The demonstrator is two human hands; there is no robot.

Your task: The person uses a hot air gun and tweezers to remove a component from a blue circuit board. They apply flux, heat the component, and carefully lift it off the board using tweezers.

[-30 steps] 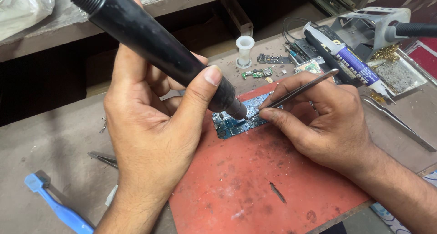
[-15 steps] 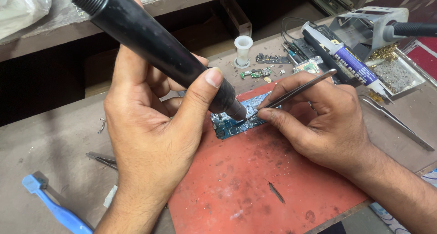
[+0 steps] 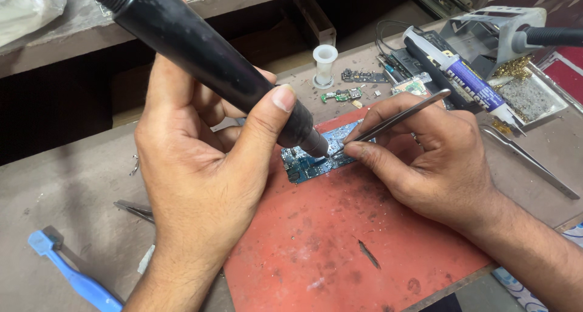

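My left hand (image 3: 200, 166) grips a thick black hot-air handpiece (image 3: 206, 63), its nozzle pointing down at a small blue-green circuit board (image 3: 313, 163). The board lies at the far edge of a worn red mat (image 3: 340, 245). My right hand (image 3: 425, 160) pinches a pair of metal tweezers (image 3: 395, 120), whose tips touch the board right beside the nozzle. My left hand's fingers hide the board's left part.
Behind the board lie small circuit pieces (image 3: 341, 95), a white spool (image 3: 325, 63), a tube with a blue label (image 3: 461, 75) and a metal stand (image 3: 492, 29). Spare tweezers (image 3: 531, 163) lie at right, a blue brush (image 3: 73, 275) and another tool (image 3: 136, 210) at left.
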